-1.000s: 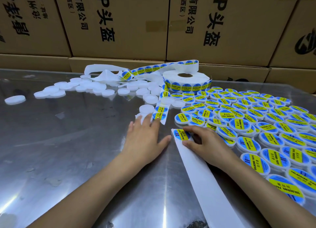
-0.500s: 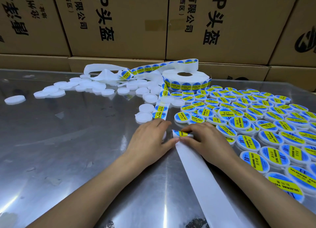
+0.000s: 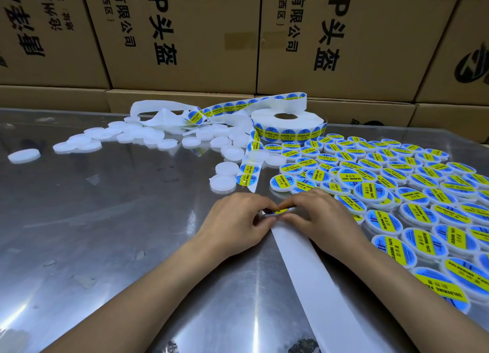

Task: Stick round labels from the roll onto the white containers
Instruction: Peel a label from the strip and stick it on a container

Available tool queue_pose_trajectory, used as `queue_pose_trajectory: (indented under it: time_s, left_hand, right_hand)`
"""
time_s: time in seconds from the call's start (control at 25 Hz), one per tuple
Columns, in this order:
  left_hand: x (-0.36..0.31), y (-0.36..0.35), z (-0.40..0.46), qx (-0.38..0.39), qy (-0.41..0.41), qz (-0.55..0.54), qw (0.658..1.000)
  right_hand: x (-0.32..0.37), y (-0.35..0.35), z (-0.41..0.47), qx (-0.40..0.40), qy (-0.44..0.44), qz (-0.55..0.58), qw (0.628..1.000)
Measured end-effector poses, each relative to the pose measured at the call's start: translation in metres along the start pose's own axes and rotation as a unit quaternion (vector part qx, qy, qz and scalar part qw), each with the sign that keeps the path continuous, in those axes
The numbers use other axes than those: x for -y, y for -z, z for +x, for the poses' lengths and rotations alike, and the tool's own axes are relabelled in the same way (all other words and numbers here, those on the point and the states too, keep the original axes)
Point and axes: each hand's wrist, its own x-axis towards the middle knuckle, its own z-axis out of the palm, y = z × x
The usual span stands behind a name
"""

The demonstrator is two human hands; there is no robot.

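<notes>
My left hand (image 3: 235,220) and my right hand (image 3: 322,217) meet fingertip to fingertip at the near end of a bare white backing strip (image 3: 304,262). Between the fingertips sits one blue-and-yellow round label (image 3: 281,211), pinched by my right hand. My left hand's curled fingers grip a small white container (image 3: 262,214), of which only a sliver shows. The label roll (image 3: 287,125) lies flat at the back, and a strip of labels (image 3: 250,164) trails from it toward me. Unlabelled white containers (image 3: 225,182) lie left of that strip.
Several labelled containers (image 3: 370,191) cover the right side of the shiny metal table (image 3: 105,233). A pile of blank containers (image 3: 148,137) and crumpled backing paper (image 3: 164,114) lies at the back left. Cardboard boxes (image 3: 185,35) wall off the far edge.
My left hand has drawn back from the blank containers and closed in on the strip's end. My right hand has curled over the label, and the two hands now touch.
</notes>
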Motion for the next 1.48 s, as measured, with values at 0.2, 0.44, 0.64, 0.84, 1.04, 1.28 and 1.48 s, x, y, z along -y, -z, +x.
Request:
queue_pose_trajectory:
  time_s: [0.2, 0.44, 0.64, 0.84, 1.04, 1.28, 1.48]
  left_hand:
    - [0.0, -0.002, 0.001, -0.003, 0.006, -0.004, 1.0]
    - [0.0, -0.005, 0.002, -0.003, -0.006, -0.007, 1.0]
    - [0.0, -0.007, 0.002, -0.009, -0.001, -0.045, 0.999]
    - [0.005, -0.006, 0.006, -0.07, 0.073, -0.118, 0.988]
    - [0.005, 0.003, 0.01, -0.201, 0.106, -0.25, 0.941]
    - [-0.001, 0.011, 0.007, -0.208, -0.009, -0.25, 0.946]
    - [0.001, 0.01, 0.008, -0.21, -0.047, -0.234, 0.948]
  right_hand:
    - [0.008, -0.004, -0.003, -0.04, 0.036, 0.039, 0.998]
    - [0.036, -0.005, -0.006, -0.079, -0.002, 0.246, 0.966]
    - [0.044, -0.008, -0.004, -0.064, -0.176, 0.465, 0.865]
    - [0.045, -0.01, -0.003, -0.087, -0.249, 0.497, 0.827]
    - [0.044, -0.005, 0.0, -0.053, -0.269, 0.518, 0.81]
    - [0.032, 0.006, 0.005, -0.01, -0.344, 0.59, 0.73]
    - [0.028, 0.005, 0.005, 0.086, -0.301, 0.553, 0.772]
